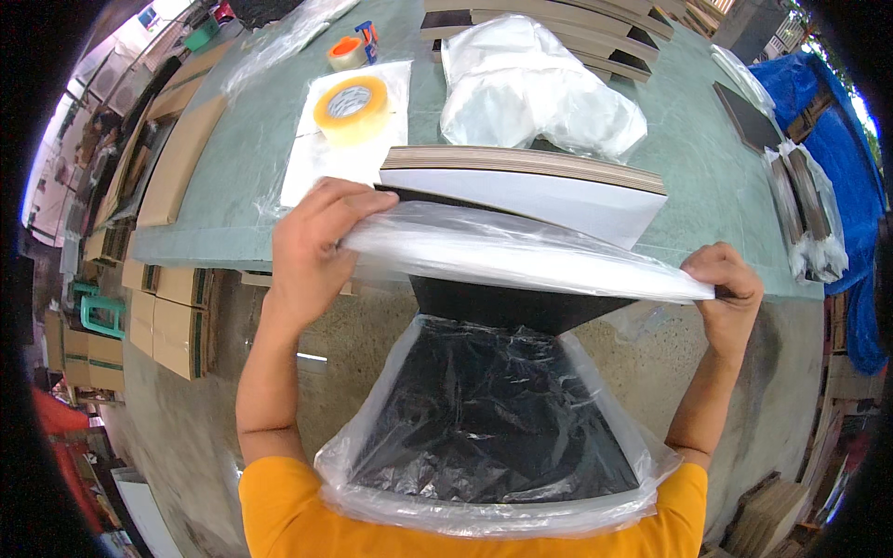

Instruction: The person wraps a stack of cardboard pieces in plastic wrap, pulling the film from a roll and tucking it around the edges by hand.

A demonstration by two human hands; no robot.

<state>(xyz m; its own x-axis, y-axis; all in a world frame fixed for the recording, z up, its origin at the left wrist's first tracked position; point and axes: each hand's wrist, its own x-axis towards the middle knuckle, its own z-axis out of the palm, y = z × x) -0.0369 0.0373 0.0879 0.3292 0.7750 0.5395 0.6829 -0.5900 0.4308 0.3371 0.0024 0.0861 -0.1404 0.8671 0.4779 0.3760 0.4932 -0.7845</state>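
Both hands hold the ends of a long white band under clear plastic, slightly blurred. My left hand (pixel 313 244) is closed on its left end, thumb near the corner of a dark board. My right hand (pixel 727 286) pinches the right end. Just below the band a black panel (pixel 502 303) shows. Against my chest leans a large black board (pixel 493 409) inside a clear plastic bag (pixel 363 484). On the table edge, just beyond my hands, rests a stack of boards (pixel 530 191) with a white face. Whether the band belongs to the bag or a board I cannot tell.
The green table (pixel 233 200) carries a wide tape roll (pixel 351 107) on a white sheet, smaller tape rolls (pixel 346 53), a heap of plastic bags (pixel 539 88) and stacked boards (pixel 558 28). Flat cartons (pixel 167 321) stand at left; a blue tarp (pixel 837 139) hangs at right.
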